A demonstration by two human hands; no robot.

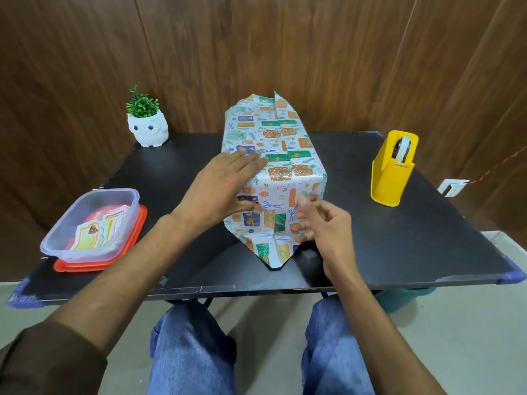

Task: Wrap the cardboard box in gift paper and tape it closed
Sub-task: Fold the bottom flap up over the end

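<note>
The box [281,172] stands in the middle of the black table, covered in white gift paper printed with orange, green and blue presents. The cardboard itself is hidden. A seam runs along its top, and loose paper ends stick out at the far end and the near end. My left hand [221,185] lies flat on the top left edge, fingers straight, thumb against the near face. My right hand [320,220] is at the near face, fingers loosely bent, holding a small clear piece of tape at thumb and forefinger. The yellow tape dispenser [392,169] stands at the right.
A clear plastic tub [91,220] with paper tags sits on a red lid at the left front. A white owl pot [148,129] with a green plant stands at the back left. Wooden panels close off the far side. My knees are under the table's front edge [256,290].
</note>
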